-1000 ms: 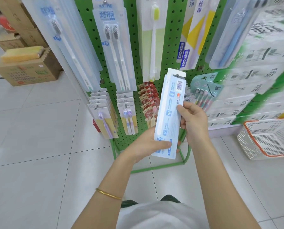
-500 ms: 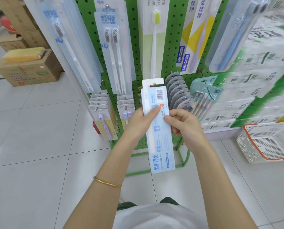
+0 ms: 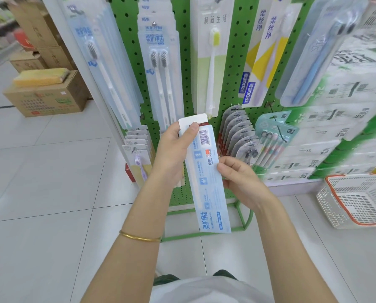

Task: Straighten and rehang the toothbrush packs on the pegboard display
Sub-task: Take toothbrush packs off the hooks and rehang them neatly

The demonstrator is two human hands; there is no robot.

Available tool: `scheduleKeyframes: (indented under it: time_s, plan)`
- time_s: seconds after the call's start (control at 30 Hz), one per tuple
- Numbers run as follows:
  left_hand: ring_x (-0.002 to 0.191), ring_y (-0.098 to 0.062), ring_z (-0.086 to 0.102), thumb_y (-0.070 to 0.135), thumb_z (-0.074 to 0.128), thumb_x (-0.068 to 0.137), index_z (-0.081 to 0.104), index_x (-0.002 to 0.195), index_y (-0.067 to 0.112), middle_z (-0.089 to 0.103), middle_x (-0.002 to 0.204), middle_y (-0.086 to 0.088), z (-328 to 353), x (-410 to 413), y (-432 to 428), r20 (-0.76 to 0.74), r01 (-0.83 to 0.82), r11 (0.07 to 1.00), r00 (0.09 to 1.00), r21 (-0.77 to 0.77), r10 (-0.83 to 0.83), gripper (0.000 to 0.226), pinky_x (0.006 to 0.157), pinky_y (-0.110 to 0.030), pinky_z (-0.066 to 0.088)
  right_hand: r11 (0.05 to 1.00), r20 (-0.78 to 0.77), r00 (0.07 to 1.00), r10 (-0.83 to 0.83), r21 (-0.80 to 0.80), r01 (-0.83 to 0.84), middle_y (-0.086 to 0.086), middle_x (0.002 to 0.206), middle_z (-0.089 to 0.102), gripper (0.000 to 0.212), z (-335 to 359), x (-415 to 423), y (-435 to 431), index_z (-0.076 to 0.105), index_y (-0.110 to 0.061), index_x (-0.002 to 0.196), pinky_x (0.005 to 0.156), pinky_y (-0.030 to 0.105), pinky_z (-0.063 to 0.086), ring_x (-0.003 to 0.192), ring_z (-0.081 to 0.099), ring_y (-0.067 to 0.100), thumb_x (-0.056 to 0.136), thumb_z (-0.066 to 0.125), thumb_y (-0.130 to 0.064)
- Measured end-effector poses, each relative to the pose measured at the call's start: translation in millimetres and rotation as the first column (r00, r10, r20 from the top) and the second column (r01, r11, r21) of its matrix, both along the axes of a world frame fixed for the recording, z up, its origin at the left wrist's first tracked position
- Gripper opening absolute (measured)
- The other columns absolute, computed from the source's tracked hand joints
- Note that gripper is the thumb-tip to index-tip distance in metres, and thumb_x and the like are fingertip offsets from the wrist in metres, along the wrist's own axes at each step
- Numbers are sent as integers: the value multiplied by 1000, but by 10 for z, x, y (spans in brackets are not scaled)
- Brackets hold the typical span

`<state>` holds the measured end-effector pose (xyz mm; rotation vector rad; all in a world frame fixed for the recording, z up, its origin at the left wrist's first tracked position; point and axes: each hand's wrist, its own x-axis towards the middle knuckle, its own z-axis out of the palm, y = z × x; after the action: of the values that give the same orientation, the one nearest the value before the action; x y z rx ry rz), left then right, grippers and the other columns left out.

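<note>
— Shop aisle, white tiled floor [image 3: 40, 182], and a green pegboard [image 3: 233, 62] hung thick with brushes. Where are the hands?
— Both are up in front of the lower row, with bare forearms reaching forward from the bottom of view. The left hand [image 3: 174, 149] grips the top of a long blue-and-white toothbrush pack [image 3: 208, 189]. Its thumb lies across the front just beside the barcode, and its fingers are wrapped out of sight behind.
— And the other?
— The right hand [image 3: 239, 178] pinches the pack's right edge about halfway down, thumb on the printed face, the other fingers curled in.
— So the pack isn't on a peg?
— No, it's held free in the air. It's nearly upright, lower end leaning a little to the right, barcode side towards us. A white card edge [image 3: 193, 120] pokes out above its top by the left thumb; whether that's a second pack I can't tell.
— Anything on the arms?
— A thin gold bangle [image 3: 139, 238] on the left forearm.
— And round about?
— Just right of the hands there's a fanned row of grey packs [image 3: 237, 132] on one peg. Above hang a twin-brush pack [image 3: 160, 68] and a pack with a yellow-bristled brush [image 3: 213, 62]. Well off to the right on the floor sits a white basket [image 3: 357, 200] with a red rim, and far left are cardboard boxes [image 3: 49, 97].
</note>
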<state>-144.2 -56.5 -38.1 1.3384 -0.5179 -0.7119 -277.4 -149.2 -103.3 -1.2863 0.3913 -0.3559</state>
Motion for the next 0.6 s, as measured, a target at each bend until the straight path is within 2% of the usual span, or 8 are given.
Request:
scheduleKeyframes:
  time_s: [0.07,0.13,0.23,0.33,0.43,0.47,0.53,0.6]
  plan:
    - [82,-18,65,21,56,95,61,99,11,69,87,-3,36,21,5,-51,30,999,998,-43,-32,11,85,-44,53,989,16,991,134,64,-135,2,101,69,60,-21,45,11,64,-11,103,82,31,52,91,64,17,62,81,-53]
    - [76,-15,62,19,54,96,58,88,14,66,77,1,98,27,19,-94,49,994,994,-93,-57,10,79,-38,52,957,39,961,274,84,-276,12,120,64,73,-19,92,56,59,-12,122,100,42,45,112,59,30,66,78,-55]
    - [79,-18,58,16,50,97,56,87,14,63,70,4,190,52,47,-128,82,980,986,-182,-106,12,71,-30,50,936,62,937,343,58,-347,23,125,59,76,36,170,98,54,-8,127,97,44,46,111,60,35,70,76,-52]
    - [87,-22,57,18,51,94,56,96,14,62,79,-2,309,81,96,-108,86,973,988,-216,-111,7,70,-28,51,938,55,937,346,-58,-343,17,113,64,80,191,224,112,52,-1,125,92,43,49,103,61,31,69,77,-54]
    - [97,-20,60,19,55,93,57,105,16,61,101,-8,430,105,138,18,21,981,1000,-192,-17,12,86,-33,52,955,23,977,214,-215,-205,4,101,69,83,429,277,140,56,-9,118,79,28,52,98,64,25,58,78,-62]
    - [99,-18,62,20,55,94,57,110,15,62,106,-8,473,112,153,74,-16,984,997,-179,30,17,90,-33,52,950,12,990,143,-283,-134,1,101,69,82,501,308,149,56,-14,116,78,27,52,98,65,22,55,78,-64]
    - [102,-16,63,21,55,95,55,116,12,63,113,-8,559,122,188,148,-95,977,981,-189,124,23,91,-32,52,905,-11,1000,-12,-425,6,-5,107,65,65,640,392,177,55,-30,111,87,34,51,101,62,14,57,77,-58]
    - [105,-17,63,21,52,97,55,116,11,63,117,-9,638,130,221,193,-154,963,961,-222,199,22,91,-34,53,838,-26,981,-191,-524,149,-16,102,59,47,800,502,246,50,-38,102,83,23,47,93,56,-5,64,77,-48]
